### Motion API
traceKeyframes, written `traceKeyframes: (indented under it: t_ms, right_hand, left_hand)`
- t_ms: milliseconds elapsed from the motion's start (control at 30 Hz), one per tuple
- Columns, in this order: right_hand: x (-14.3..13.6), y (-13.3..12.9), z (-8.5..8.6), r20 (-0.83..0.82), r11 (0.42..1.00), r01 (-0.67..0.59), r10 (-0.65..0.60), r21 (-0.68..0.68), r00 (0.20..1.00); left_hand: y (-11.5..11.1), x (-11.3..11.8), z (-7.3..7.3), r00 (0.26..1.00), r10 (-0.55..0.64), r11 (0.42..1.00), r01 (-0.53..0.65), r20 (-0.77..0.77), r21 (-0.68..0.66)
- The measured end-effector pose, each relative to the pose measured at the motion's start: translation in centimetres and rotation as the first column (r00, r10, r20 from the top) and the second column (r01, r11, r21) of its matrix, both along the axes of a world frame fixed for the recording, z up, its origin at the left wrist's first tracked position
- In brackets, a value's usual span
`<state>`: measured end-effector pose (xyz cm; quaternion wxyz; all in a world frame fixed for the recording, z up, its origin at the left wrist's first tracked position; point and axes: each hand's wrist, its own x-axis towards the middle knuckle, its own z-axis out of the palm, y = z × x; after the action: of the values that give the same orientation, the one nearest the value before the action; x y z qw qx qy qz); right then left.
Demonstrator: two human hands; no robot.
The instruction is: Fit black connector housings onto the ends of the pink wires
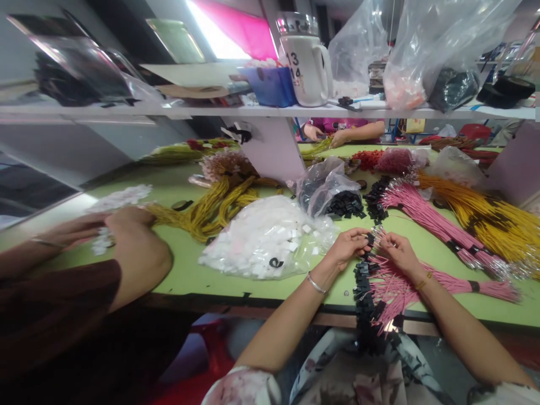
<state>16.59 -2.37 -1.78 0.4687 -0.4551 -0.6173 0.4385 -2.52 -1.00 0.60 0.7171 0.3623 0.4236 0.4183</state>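
My left hand [351, 246], with a silver bracelet, pinches a small black connector [370, 240]. Close beside it on the right, my right hand [395, 250] has its fingers closed at the metal-tipped ends of thin pink wires [396, 287]. The wires fan out beneath both hands and across the green table [324, 292]. A column of black connectors [363, 287] fitted to pink wires hangs over the table's front edge. A second bundle of pink wires [434, 222] lies farther back on the right.
Left of my hands lies a bag of white connectors [261, 239], with a bag of black connectors [333, 194] behind it. Yellow wire bundles [485, 214] lie at right. A co-worker's arms [135, 242] are at left, another person's hands [324, 135] across. A shelf [189, 111] spans above.
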Motion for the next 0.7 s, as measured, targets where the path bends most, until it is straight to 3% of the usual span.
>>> traceKeyframes:
  t_ms: [167,400,700]
  right_hand:
    - [-0.1,-0.1,0.2,0.007,0.999,-0.030,0.030,-0.010,1.000]
    - [0.1,-0.1,0.1,-0.007,1.000,-0.026,0.026,-0.013,1.000]
    - [0.2,-0.1,-0.1,-0.006,0.999,-0.031,0.031,-0.011,1.000]
  left_hand:
    - [0.0,0.0,-0.6,0.993,-0.011,1.000,0.011,0.121,0.000]
    - [0.0,0.2,-1.7,0.997,0.034,0.989,-0.044,0.072,0.144]
    - [-0.4,-0.3,-1.1,0.996,-0.046,0.994,0.038,0.077,0.102]
